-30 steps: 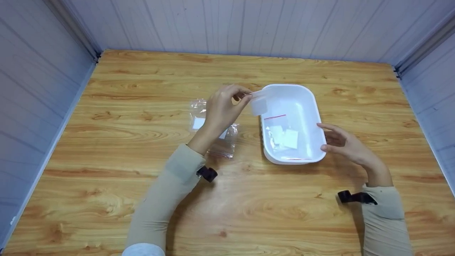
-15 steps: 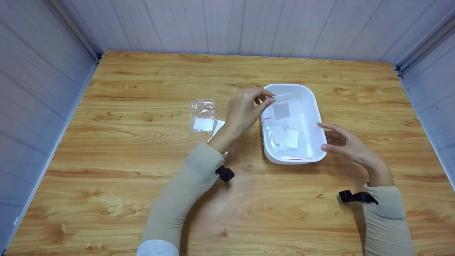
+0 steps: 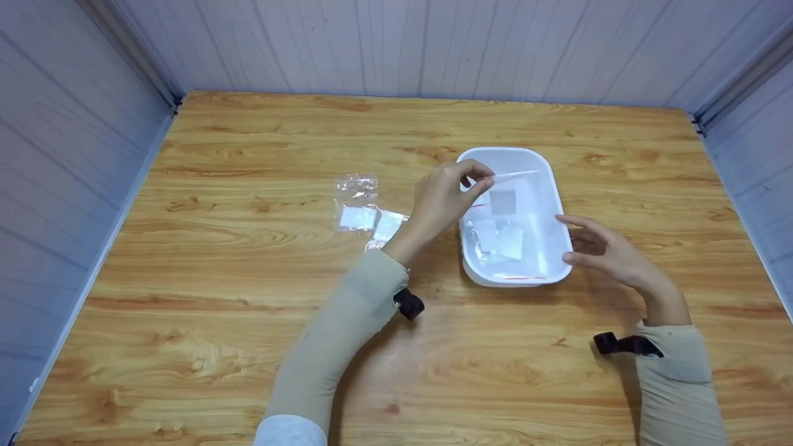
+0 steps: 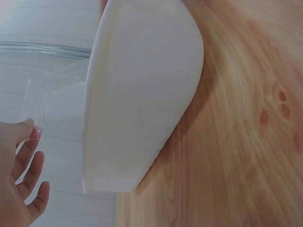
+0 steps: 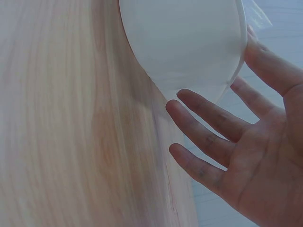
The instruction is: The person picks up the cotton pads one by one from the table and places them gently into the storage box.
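Note:
My left hand (image 3: 441,197) pinches the top edge of a clear plastic zip bag (image 3: 503,201) with a pale square inside, between thumb and forefinger. The bag hangs over a white plastic basin (image 3: 553,186). In the left wrist view the see-through bag (image 4: 64,101) stands above the basin's rim, its lower part hidden behind the wall. Inside the basin lie more bags with white squares (image 3: 509,243) and red seal strips. My right hand (image 3: 610,253) touches the basin's right side; in the right wrist view its fingers (image 5: 203,137) are extended and spread along the wall.
Left of the basin, two more clear bags lie on the wooden table (image 3: 217,248): one bag (image 3: 357,217) in full view, the other bag (image 3: 388,226) partly under my left forearm. Pale panel walls (image 3: 384,49) border the table at the back and both sides.
My left hand has moved right with the pinched bag, from the basin's left rim to over its inside. The right hand stays at the basin's right side.

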A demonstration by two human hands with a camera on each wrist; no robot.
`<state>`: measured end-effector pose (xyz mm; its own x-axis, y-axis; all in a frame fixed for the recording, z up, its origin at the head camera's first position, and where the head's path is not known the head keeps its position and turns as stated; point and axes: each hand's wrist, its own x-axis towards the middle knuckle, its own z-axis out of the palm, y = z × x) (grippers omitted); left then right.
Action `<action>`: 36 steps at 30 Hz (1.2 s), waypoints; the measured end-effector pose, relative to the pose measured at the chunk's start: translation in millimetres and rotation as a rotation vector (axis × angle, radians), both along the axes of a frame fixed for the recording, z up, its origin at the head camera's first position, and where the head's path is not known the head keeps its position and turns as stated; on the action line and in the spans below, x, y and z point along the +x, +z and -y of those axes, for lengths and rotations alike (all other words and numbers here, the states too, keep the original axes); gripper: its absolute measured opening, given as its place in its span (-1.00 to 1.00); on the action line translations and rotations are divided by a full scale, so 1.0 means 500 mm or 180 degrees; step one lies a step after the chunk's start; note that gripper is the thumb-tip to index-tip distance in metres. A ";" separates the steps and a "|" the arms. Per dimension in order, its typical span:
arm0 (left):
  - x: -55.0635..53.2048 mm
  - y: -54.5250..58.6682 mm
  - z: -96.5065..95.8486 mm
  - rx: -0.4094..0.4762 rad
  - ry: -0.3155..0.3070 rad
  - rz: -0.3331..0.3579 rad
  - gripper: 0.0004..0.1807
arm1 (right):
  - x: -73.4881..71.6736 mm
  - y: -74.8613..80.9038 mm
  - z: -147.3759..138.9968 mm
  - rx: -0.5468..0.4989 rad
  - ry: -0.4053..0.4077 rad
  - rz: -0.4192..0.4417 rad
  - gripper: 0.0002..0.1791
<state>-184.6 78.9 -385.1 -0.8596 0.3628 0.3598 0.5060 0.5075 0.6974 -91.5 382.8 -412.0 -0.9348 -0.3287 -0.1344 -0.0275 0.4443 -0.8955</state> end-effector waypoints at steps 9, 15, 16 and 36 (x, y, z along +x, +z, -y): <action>0.001 -0.027 -0.016 -0.0133 0.0031 0.0243 -0.82 | 0.002 -0.008 -0.001 -0.0255 0.0031 0.0086 -0.28; 0.003 -0.032 -0.026 -0.0227 0.0070 0.0305 -0.81 | 0.002 -0.005 0.000 -0.0189 0.0028 0.0086 -0.28; 0.003 -0.032 -0.027 -0.0240 0.0070 0.0316 -0.81 | 0.001 -0.004 0.001 -0.0167 0.0024 0.0085 -0.28; 0.003 -0.024 -0.027 -0.0463 -0.0015 0.0189 -0.72 | 0.001 -0.003 -0.004 -0.0108 0.0005 -0.0011 -0.29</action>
